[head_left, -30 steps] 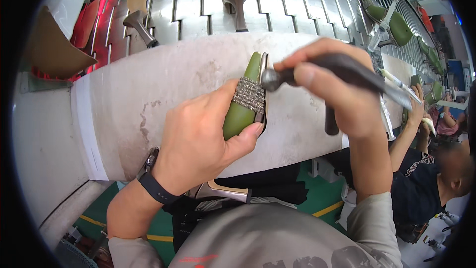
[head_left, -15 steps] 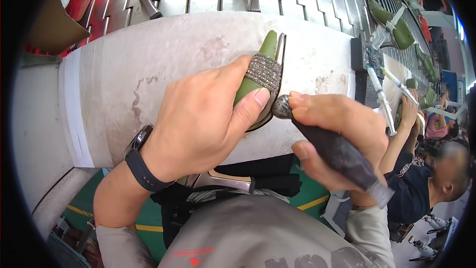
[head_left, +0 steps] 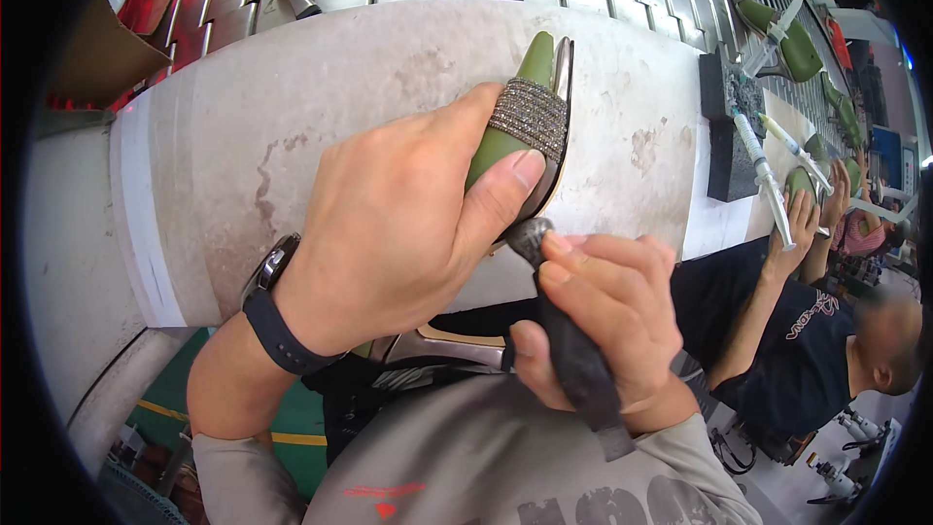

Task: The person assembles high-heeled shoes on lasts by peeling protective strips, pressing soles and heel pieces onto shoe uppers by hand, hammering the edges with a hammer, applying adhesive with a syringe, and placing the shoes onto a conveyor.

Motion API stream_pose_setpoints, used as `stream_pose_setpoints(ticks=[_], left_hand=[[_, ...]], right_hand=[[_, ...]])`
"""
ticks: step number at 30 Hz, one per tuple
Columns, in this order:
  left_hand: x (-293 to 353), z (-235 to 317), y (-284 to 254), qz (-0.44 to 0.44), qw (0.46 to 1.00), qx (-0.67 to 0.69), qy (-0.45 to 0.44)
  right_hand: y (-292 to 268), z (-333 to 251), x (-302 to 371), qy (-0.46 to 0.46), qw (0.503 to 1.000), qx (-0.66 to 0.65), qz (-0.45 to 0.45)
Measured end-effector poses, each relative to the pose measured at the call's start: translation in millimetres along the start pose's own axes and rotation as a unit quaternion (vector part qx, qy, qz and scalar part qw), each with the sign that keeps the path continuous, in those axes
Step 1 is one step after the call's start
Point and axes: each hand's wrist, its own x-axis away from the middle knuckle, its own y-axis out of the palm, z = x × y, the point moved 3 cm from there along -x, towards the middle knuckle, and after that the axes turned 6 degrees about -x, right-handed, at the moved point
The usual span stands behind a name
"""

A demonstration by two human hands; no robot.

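- Fingers (head_left: 498, 190) of my left hand (head_left: 384, 224) wrap tightly around an olive-green shoe last (head_left: 535, 58) with a glittery grey strap (head_left: 530, 117), over the pale, stained bench (head_left: 389, 68).
- Nearby, I have my right hand (head_left: 622, 316) clenched around a dark, round-headed hammer (head_left: 575, 355).

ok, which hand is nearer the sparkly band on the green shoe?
Left. The left hand grips the green shoe, its thumb beside the sparkly band. The right hand is farther off, lower and to the right in view, holding the dark tool.

Left grip (head_left: 403, 209) clasped, thumb (head_left: 501, 192) stretched forward — right grip (head_left: 617, 316) curled, lower, nearer the torso (head_left: 457, 447).
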Motion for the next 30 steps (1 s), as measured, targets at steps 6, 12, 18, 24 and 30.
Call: stream_pose_setpoints(ticks=[6,12,18,24,30], left_hand=[[1.0,6.0,1.4,0.001,1.0,-0.009,-0.019],[7.5,-6.9,-4.0,0.05,0.998,0.035,0.006],[21.0,-17.5,-8.0,0.051,0.996,-0.049,0.057],[20.6,-22.5,-3.6,0.068,0.993,-0.067,0.075],[21.6,-21.7,-3.2,0.077,0.993,-0.062,0.071]], right_hand=[[30.1,-12.5,19.7,0.072,0.985,-0.135,0.081],[16.7,0.9,7.1,0.033,0.981,-0.187,0.024],[21.0,-1.0,13.5,-0.027,0.994,-0.101,0.037],[26.1,1.8,3.6,0.023,0.978,-0.205,-0.016],[25.5,5.5,-6.3,0.026,0.966,-0.247,-0.071]])
